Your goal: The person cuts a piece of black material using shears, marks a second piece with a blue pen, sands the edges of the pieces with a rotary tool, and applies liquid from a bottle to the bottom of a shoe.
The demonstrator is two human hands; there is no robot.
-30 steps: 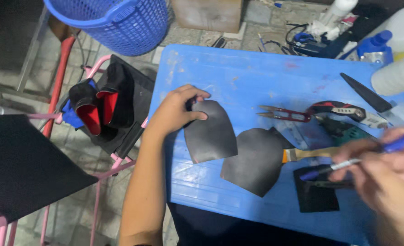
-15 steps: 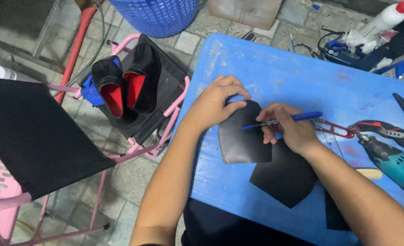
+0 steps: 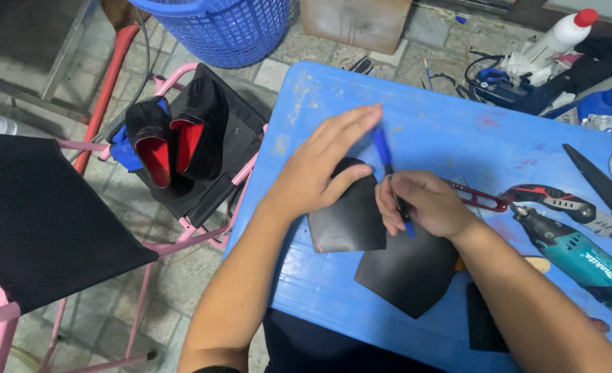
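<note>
so the blue plastic table (image 3: 458, 131) takes up most of the view, pretty scuffed and stained; left of it a pink-framed chair (image 3: 209, 238) holds a pair of black slip-on shoes with red lining (image 3: 175, 141), and a blue laundry basket (image 3: 216, 27) sits up top on the tile floor; on the table itself there are two dark sheet pieces, the lower black piece (image 3: 406, 273) lying loose near the table's front edge and the upper black piece (image 3: 351, 217) overlapping it a bit; left hand (image 3: 320, 169) is laid flat on that upper piece, fingers stretched out and close together, thumb spread to the side, pinning it down; right hand (image 3: 423, 204) is curled tight round a blue pen (image 3: 387, 162), tip end down at the piece's right edge, can't tell if it's actually touching; off to the right a teal rotary tool (image 3: 582, 255) and red-handled snips (image 3: 485, 200) sit near the forearm; my guess on risks: that piece looks slick and only one palm holds it, so it could skid and throw the line off; the elbow could also bump the rotary tool
</note>
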